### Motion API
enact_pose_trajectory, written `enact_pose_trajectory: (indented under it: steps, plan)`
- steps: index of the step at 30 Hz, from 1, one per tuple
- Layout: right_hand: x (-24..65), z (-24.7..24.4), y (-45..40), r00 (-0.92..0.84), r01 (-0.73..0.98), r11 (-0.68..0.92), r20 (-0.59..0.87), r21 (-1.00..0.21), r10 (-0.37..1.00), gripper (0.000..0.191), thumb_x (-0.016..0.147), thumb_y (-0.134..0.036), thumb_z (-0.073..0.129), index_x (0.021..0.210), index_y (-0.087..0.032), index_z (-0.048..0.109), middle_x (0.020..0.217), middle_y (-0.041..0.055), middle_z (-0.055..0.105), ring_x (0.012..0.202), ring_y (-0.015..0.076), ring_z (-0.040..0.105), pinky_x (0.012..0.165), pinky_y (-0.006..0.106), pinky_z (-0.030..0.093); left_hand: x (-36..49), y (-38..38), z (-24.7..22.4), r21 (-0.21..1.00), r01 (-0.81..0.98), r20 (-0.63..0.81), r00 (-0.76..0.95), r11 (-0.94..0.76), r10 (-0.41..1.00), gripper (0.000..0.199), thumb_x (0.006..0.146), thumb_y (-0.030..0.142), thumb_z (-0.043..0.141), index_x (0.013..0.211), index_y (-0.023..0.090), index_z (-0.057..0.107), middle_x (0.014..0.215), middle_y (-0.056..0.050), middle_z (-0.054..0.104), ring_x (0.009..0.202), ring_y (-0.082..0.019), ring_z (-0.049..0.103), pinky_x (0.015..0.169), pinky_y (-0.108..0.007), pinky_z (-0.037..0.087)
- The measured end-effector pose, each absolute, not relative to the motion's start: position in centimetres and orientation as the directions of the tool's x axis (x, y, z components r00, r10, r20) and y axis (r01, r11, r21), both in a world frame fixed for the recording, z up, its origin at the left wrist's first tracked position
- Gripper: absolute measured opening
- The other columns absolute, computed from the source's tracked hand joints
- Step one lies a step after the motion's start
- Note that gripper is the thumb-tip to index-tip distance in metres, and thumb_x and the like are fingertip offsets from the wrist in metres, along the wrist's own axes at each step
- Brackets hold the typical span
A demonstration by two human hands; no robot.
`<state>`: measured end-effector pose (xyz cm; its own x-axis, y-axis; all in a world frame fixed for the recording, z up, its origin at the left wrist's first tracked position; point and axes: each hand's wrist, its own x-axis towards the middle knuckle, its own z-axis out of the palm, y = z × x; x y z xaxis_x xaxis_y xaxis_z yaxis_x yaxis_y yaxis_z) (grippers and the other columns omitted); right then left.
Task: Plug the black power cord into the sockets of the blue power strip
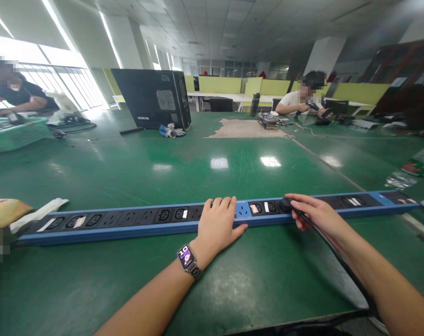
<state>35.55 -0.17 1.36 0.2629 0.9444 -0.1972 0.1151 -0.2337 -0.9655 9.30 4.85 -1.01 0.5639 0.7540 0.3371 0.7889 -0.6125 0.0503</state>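
A long blue-and-black power strip (145, 216) lies across the green table in front of me, with several sockets and small white labels on its top. My left hand (217, 221), a watch at its wrist, grips the strip near its middle, fingers over the far edge and thumb along the near side. Farther right, my right hand (312, 210) pinches a black plug (286, 204) against the strip's socket face. How deep the plug sits I cannot tell. Its black cable (333, 247) runs under my right forearm toward the table's near edge.
A black computer case (152, 99) stands at the back, gloves (172, 131) beside it. Left are a green basket (19, 135) and a yellow package (9, 212); one person sits behind the basket, another at the far right. A plastic bottle (418, 163) lies right.
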Motion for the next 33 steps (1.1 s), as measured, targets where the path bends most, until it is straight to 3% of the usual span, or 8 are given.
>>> enact_pose_trajectory:
  steps: [6,11,14,16,18,20,24,33]
  plan:
    - [35.4,1.3,-0.2,0.258,0.232,-0.170,-0.108,-0.958,0.960,0.062,0.071,-0.048,0.073,0.121,-0.012,0.060,0.062,-0.0002,0.059,0.045,0.0105,0.051,0.041,0.024,0.039,9.4,4.9,-1.0,0.053,0.789,0.336,0.563,-0.612,0.755,0.068,0.081,0.057,0.059,0.133,0.013,0.048,0.124,-0.011,0.060,0.111,-0.030,0.052,0.099,-0.045,0.037]
    - [37.4,6.3,-1.4,0.341,0.241,0.017,0.101,-0.970,0.935,0.057,0.070,-0.046,0.073,0.120,-0.021,0.062,0.064,-0.0014,0.059,0.050,0.0099,0.051,0.048,0.024,0.043,9.3,4.9,-1.1,0.055,0.788,0.343,0.562,-0.613,0.753,0.069,0.081,0.056,0.059,0.133,0.013,0.048,0.123,-0.011,0.060,0.111,-0.030,0.051,0.099,-0.045,0.036]
    - [41.5,8.4,-1.8,0.404,0.283,-0.164,-0.038,-0.945,0.914,0.060,0.068,-0.044,0.073,0.124,-0.027,0.061,0.071,0.0008,0.063,0.050,0.0107,0.051,0.045,0.023,0.040,9.3,4.9,-1.2,0.057,0.788,0.345,0.561,-0.613,0.753,0.068,0.081,0.056,0.059,0.133,0.013,0.048,0.123,-0.012,0.060,0.111,-0.030,0.051,0.099,-0.045,0.036]
    - [44.9,8.3,-1.7,0.480,0.372,-0.346,-0.140,-0.861,0.866,0.056,0.068,-0.046,0.071,0.119,-0.025,0.064,0.064,0.0006,0.059,0.045,0.0099,0.045,0.040,0.022,0.031,9.3,4.9,-1.2,0.058,0.788,0.345,0.561,-0.613,0.753,0.067,0.081,0.056,0.059,0.133,0.014,0.048,0.124,-0.012,0.060,0.111,-0.030,0.051,0.099,-0.045,0.036]
    - [48.1,7.1,-1.3,0.524,0.510,-0.432,-0.130,-0.744,0.842,0.055,0.070,-0.054,0.066,0.114,-0.022,0.066,0.054,-0.0012,0.052,0.042,0.0100,0.039,0.040,0.023,0.025,9.3,4.9,-1.2,0.057,0.786,0.345,0.563,-0.615,0.751,0.067,0.081,0.056,0.059,0.133,0.015,0.048,0.124,-0.012,0.060,0.111,-0.030,0.051,0.099,-0.045,0.036]
    - [50.7,5.6,-0.8,0.520,0.654,-0.464,-0.090,-0.598,0.849,0.054,0.070,-0.058,0.062,0.106,-0.018,0.067,0.052,0.0004,0.052,0.044,0.0134,0.043,0.043,0.026,0.029,9.3,5.0,-1.2,0.056,0.786,0.346,0.563,-0.615,0.751,0.067,0.081,0.056,0.059,0.134,0.015,0.048,0.124,-0.012,0.060,0.112,-0.030,0.051,0.100,-0.045,0.035]
    - [52.9,3.5,-0.1,0.448,0.822,-0.417,-0.014,-0.388,0.894,0.053,0.069,-0.061,0.056,0.095,-0.016,0.067,0.065,0.0069,0.063,0.059,0.0217,0.057,0.056,0.032,0.041,9.4,4.9,-1.2,0.052,0.791,0.344,0.559,-0.610,0.754,0.067,0.081,0.056,0.059,0.134,0.015,0.048,0.124,-0.012,0.060,0.112,-0.030,0.051,0.100,-0.045,0.035]
    - [52.5,2.0,0.9,0.285,0.946,-0.278,0.020,-0.164,0.958,0.037,0.082,-0.051,0.051,0.093,-0.019,0.064,0.091,0.0115,0.070,0.084,0.0260,0.063,0.075,0.033,0.043,9.3,5.0,-1.3,0.051,0.788,0.352,0.560,-0.613,0.749,0.067,0.081,0.056,0.058,0.133,0.016,0.048,0.124,-0.011,0.060,0.112,-0.030,0.051,0.100,-0.045,0.035]
